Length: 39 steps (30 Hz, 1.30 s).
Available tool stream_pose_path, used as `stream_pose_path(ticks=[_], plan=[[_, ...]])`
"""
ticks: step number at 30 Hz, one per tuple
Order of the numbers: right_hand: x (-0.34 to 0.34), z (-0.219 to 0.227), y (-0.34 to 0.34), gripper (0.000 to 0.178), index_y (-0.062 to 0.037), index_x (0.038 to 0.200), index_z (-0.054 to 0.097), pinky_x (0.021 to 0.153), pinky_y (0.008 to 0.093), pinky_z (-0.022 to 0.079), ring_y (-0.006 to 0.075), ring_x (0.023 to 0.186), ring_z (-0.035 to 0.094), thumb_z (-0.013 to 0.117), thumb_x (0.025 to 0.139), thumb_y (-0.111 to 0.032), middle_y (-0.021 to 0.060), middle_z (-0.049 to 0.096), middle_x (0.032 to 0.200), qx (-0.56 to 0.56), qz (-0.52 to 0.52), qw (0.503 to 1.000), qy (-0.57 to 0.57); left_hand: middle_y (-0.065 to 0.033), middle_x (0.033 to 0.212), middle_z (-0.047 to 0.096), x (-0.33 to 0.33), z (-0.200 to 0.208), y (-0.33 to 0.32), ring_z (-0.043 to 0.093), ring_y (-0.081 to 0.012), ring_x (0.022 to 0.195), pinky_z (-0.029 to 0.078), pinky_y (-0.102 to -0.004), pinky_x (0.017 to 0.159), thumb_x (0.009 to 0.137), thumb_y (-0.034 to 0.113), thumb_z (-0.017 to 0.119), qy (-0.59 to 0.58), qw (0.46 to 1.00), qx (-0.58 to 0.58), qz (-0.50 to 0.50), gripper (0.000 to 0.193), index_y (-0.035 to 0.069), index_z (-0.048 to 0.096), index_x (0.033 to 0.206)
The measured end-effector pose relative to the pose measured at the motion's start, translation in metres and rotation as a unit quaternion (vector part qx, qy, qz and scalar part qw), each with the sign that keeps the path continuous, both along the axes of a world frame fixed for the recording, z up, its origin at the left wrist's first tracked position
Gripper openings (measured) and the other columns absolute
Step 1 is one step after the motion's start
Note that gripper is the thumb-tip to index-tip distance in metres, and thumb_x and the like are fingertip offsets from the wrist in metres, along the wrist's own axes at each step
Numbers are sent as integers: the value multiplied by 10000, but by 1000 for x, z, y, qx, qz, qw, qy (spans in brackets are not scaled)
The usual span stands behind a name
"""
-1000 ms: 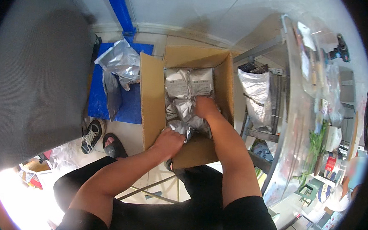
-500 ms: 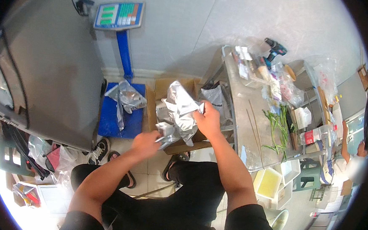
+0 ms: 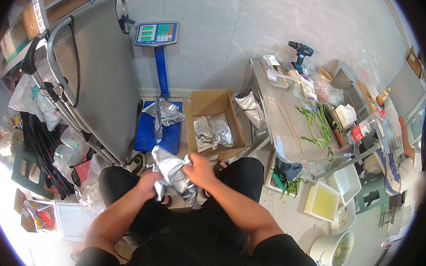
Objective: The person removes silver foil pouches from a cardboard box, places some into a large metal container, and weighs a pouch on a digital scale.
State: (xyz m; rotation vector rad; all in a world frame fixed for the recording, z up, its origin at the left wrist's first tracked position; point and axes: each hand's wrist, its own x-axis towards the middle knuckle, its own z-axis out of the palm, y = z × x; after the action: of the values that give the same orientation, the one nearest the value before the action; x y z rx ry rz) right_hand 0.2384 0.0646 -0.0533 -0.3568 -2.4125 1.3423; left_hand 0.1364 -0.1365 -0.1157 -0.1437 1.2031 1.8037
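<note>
Between my two hands, over my lap, is a crumpled silver foil bag. My left hand is closed on its left side, and my right hand grips its right edge. In front of me an open cardboard box on the floor has silver foil bags in it. To its left, a platform scale with a blue base carries another crumpled foil bag. What the held bag contains, if anything, does not show.
A folded grey bed frame leans at the left. To the right stands a metal table with long green vegetables, a cordless drill and a plastic bottle. White tubs and a bucket sit on the floor. A co-worker's arm shows far right.
Both hands have drawn the foil bag back from over the cardboard box toward my lap. Foil bags inside the box are now uncovered. The head view has shifted.
</note>
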Motion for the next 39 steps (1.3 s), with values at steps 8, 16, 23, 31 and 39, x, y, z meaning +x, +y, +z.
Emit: stream_pose_path(ticks=[8,16,23,31,39], plan=[[26,-77,-38,288,5,930,545,697,498,463,446,810,600,635,739,-191,250,619,808,23,13,993,-113,-95,740,556,32,-78,-6,561,-241,678,448,-366,602,694,13,483,18,993,-106,51,124,19,575,776],[31,-73,-21,309,-5,989,542,736,490,468,442,856,600,627,742,-171,254,623,853,15,-30,989,-143,-92,756,556,33,-71,18,561,-242,676,441,-372,549,700,69,491,56,990,-132,-21,159,24,585,821],[32,-81,-21,326,-13,1011,522,742,482,468,435,859,603,632,741,-160,242,627,860,14,-8,986,-168,-85,775,572,36,-76,20,549,-221,677,438,-352,584,713,62,494,46,990,-132,-16,179,19,608,845],[28,-78,-24,339,-23,1035,492,741,483,472,431,853,610,627,751,-149,232,635,859,28,9,982,-185,-51,749,579,40,-63,19,548,-179,670,424,-311,625,773,115,540,58,992,-116,-3,138,16,623,820],[29,-74,-19,353,-10,1044,515,785,492,476,430,888,615,628,742,-153,235,649,921,23,13,978,-206,-52,753,592,46,-41,25,548,-165,657,425,-305,609,798,144,558,74,990,-122,-10,154,22,641,843]])
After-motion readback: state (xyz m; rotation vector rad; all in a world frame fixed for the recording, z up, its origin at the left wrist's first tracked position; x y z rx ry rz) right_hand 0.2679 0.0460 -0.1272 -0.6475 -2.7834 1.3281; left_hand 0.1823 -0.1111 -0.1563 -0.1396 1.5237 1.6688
